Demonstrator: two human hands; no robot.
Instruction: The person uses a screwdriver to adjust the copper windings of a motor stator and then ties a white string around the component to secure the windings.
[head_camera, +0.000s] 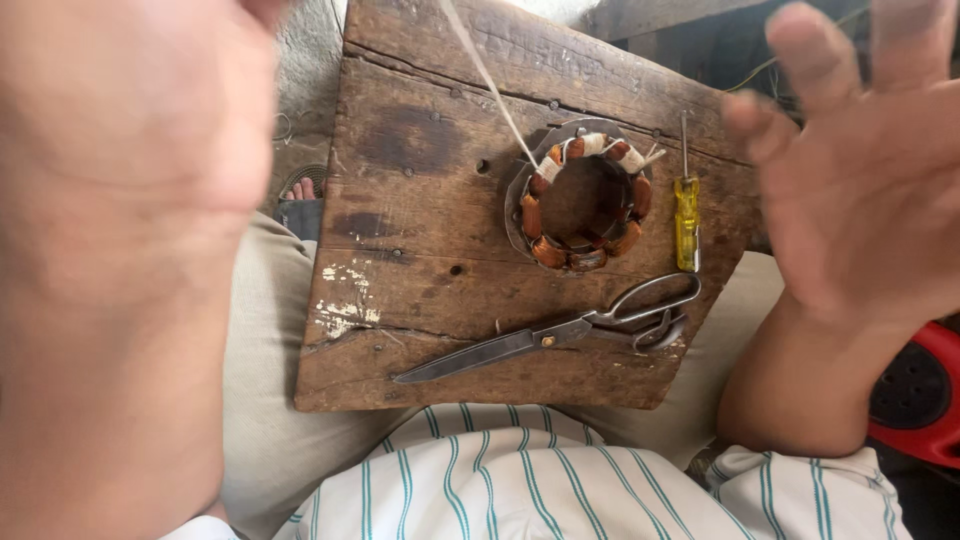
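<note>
Now both hands hang spread and empty: left hand blurred, right hand fingers apart. The wound stator sits below between them; best keep its string taut.

Soft, even daylight, no hard shadows; left hand looms blurred, right hand slightly soft, wooden board sharp.

wooden board: rough, weathered, stained, flecked with white paint. stator ring: dull grey metal, glossy copper-brown windings, white tape wraps. scissors: dark, matt, worn steel. screwdriver: glossy translucent yellow plastic handle, thin metal shaft. shirt: soft white cloth, green stripes.
</note>
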